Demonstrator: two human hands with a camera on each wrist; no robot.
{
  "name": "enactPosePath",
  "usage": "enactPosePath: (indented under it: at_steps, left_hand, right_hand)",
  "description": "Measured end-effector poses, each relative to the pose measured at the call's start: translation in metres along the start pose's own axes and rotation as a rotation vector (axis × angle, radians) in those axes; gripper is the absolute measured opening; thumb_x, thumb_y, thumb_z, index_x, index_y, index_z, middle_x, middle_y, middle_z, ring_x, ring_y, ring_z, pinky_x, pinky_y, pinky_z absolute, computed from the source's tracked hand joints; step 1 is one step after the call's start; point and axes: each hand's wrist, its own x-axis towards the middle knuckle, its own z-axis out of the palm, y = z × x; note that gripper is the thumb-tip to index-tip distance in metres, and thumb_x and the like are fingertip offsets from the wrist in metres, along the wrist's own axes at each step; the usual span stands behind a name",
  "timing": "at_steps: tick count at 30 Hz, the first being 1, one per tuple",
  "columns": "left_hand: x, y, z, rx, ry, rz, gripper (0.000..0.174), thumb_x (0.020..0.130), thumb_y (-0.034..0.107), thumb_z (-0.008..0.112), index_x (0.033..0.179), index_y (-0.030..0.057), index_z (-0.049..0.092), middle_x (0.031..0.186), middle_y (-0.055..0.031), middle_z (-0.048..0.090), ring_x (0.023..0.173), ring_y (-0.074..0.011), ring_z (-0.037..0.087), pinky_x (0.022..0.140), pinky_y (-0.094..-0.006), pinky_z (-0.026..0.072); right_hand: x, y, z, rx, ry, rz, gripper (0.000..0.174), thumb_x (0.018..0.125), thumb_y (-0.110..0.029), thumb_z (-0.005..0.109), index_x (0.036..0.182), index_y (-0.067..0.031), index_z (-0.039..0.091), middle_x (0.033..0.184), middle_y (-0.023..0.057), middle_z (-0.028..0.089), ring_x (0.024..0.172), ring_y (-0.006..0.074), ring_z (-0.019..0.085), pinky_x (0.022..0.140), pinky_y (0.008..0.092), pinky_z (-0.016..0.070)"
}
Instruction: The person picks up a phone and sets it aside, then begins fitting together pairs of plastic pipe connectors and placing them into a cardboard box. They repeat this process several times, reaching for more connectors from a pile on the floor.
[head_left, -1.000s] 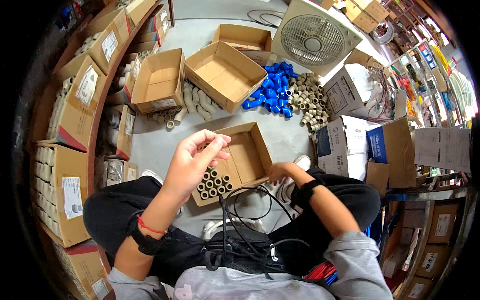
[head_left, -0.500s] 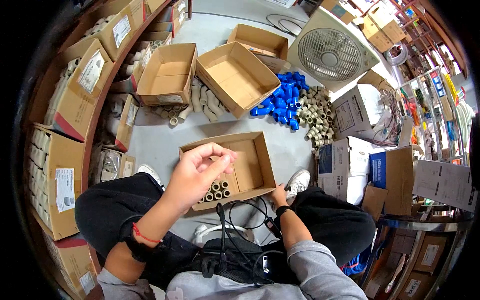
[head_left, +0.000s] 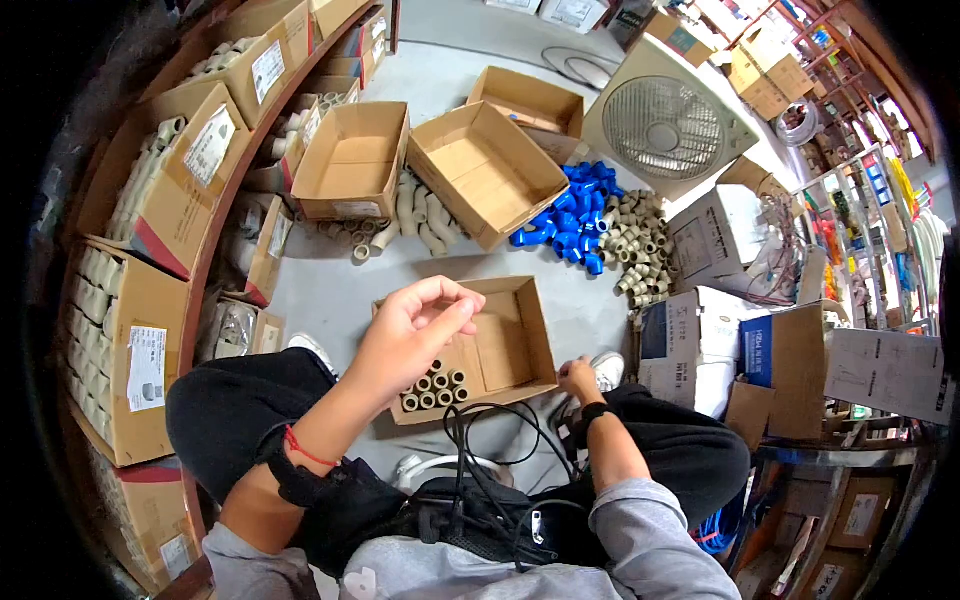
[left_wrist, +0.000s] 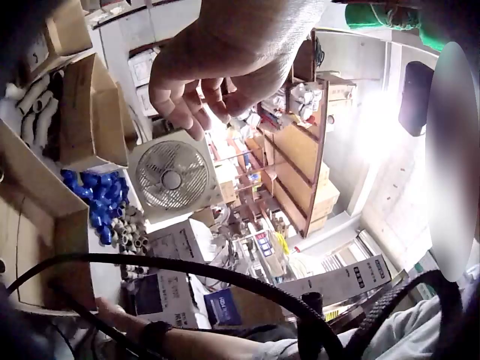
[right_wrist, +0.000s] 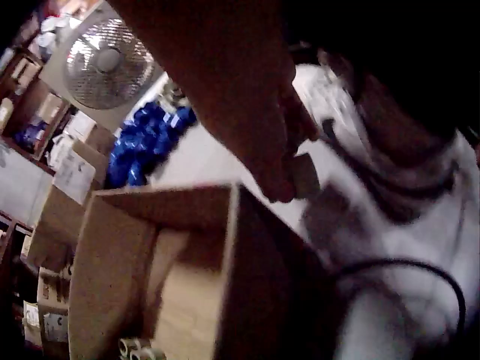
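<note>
My left hand (head_left: 425,325) is raised above the near left part of a shallow cardboard box (head_left: 540,330), fingers loosely bent and thumb near the forefinger. The left wrist view shows nothing between the fingers of that left hand (left_wrist: 232,56). Low beside the box's right side, near a white shoe (head_left: 607,370), is my right hand (head_left: 577,378). A small grey-beige pipe fitting (right_wrist: 305,177) is pinched at the fingertips of the right hand (right_wrist: 262,142), dark in that view. Several beige pipe fittings (head_left: 436,391) stand upright in rows in the box's near left corner.
Behind the box lie blue pipe fittings (head_left: 567,222) and a heap of beige fittings (head_left: 640,245). Open cardboard boxes (head_left: 490,170) and curved pipes (head_left: 430,220) lie further left. A box fan (head_left: 662,125) stands behind. Black cables (head_left: 500,408) loop between the legs.
The head view has shifted. My right hand has gone from near the box's right side down to its near right corner, then slightly outward. The left hand stays raised over the box.
</note>
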Motion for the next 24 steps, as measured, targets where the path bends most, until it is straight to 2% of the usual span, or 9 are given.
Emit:
enactPosePath:
  at_steps: [1,3,5,9,11,14,17,18,24]
  left_hand:
    - [0.0,0.001,0.0,0.005,-0.001,-0.002,0.016,0.084,0.017,0.047,0.088,0.0045,0.055,0.095,-0.0033,0.057,0.076,-0.0077,0.053,0.065,-0.0194,0.0396]
    - [-0.001,0.004,0.002,0.001,-0.007,-0.001,0.016,0.084,0.018,0.047,0.088,0.0048,0.055,0.094,-0.0028,0.057,0.076,-0.0078,0.053,0.066,-0.0195,0.0398]
    - [-0.004,0.005,0.005,-0.012,-0.017,0.006,0.017,0.084,0.02,0.047,0.089,0.0051,0.055,0.094,-0.0023,0.057,0.076,-0.0079,0.053,0.066,-0.0196,0.0399]
    - [-0.005,0.006,0.012,-0.055,-0.045,0.011,0.02,0.085,0.023,0.046,0.092,0.006,0.054,0.094,-0.0014,0.056,0.078,-0.0085,0.053,0.064,-0.0197,0.04]
    - [-0.005,0.009,0.017,-0.024,-0.102,0.017,0.028,0.085,0.025,0.047,0.104,0.0053,0.05,0.1,-0.0028,0.054,0.08,-0.0098,0.053,0.067,-0.0203,0.041]
    - [-0.005,0.003,0.023,-0.076,-0.221,0.042,0.043,0.083,0.03,0.051,0.116,0.0034,0.042,0.109,-0.0064,0.05,0.085,-0.0127,0.054,0.072,-0.0235,0.0428]
    - [-0.007,0.007,0.028,-0.148,-0.325,-0.064,0.05,0.078,0.031,0.058,0.112,-0.0029,0.044,0.101,-0.0086,0.054,0.084,-0.0127,0.055,0.074,-0.0243,0.0435]
    - [-0.009,0.011,0.03,-0.158,-0.348,-0.073,0.048,0.077,0.033,0.059,0.106,-0.0039,0.047,0.094,-0.0084,0.056,0.081,-0.0123,0.056,0.072,-0.0232,0.0442]
    - [-0.003,0.014,0.033,-0.22,-0.308,-0.133,0.038,0.078,0.029,0.059,0.101,-0.0014,0.05,0.088,-0.0053,0.057,0.082,-0.0117,0.056,0.071,-0.0224,0.0453]
  right_hand:
    - [0.004,-0.002,-0.024,0.034,0.094,0.012,0.017,0.052,-0.017,0.068,0.066,-0.0085,0.064,0.081,0.0181,0.055,0.083,0.0318,0.051,0.074,0.0353,0.0451]
    - [0.01,-0.007,-0.079,-0.109,0.207,-0.064,0.026,0.052,-0.019,0.071,0.074,-0.0089,0.064,0.082,0.0165,0.054,0.084,0.0303,0.05,0.074,0.0345,0.0448]
    - [0.013,-0.016,-0.138,0.07,0.312,-0.317,0.034,0.052,-0.024,0.073,0.081,-0.0084,0.064,0.089,0.0155,0.051,0.084,0.0281,0.05,0.074,0.034,0.0445]
    - [-0.034,-0.091,-0.24,0.357,0.486,-0.644,0.038,0.054,-0.025,0.074,0.085,-0.0069,0.061,0.098,0.0121,0.044,0.086,0.0236,0.049,0.074,0.0322,0.0441]
    - [-0.079,-0.134,-0.273,0.469,0.463,-0.729,0.038,0.056,-0.022,0.073,0.088,-0.0077,0.06,0.097,0.0093,0.043,0.086,0.0191,0.047,0.069,0.0282,0.0447]
    - [-0.134,-0.174,-0.287,0.518,0.424,-0.893,0.036,0.057,-0.017,0.072,0.089,-0.0082,0.059,0.1,0.0078,0.041,0.083,0.0145,0.047,0.061,0.0217,0.0436]
    - [-0.157,-0.193,-0.273,0.646,0.323,-0.929,0.036,0.058,-0.013,0.072,0.09,-0.0071,0.058,0.103,0.0076,0.038,0.077,0.0112,0.047,0.058,0.0199,0.0427]
    - [-0.159,-0.196,-0.268,0.713,0.265,-0.894,0.035,0.059,-0.014,0.074,0.089,-0.0073,0.059,0.104,0.007,0.039,0.082,0.0103,0.044,0.062,0.0199,0.0411]
    - [-0.155,-0.196,-0.267,0.807,0.244,-0.882,0.034,0.062,-0.008,0.071,0.094,-0.0079,0.058,0.104,0.0047,0.038,0.062,0.0041,0.043,0.063,0.0177,0.0398]
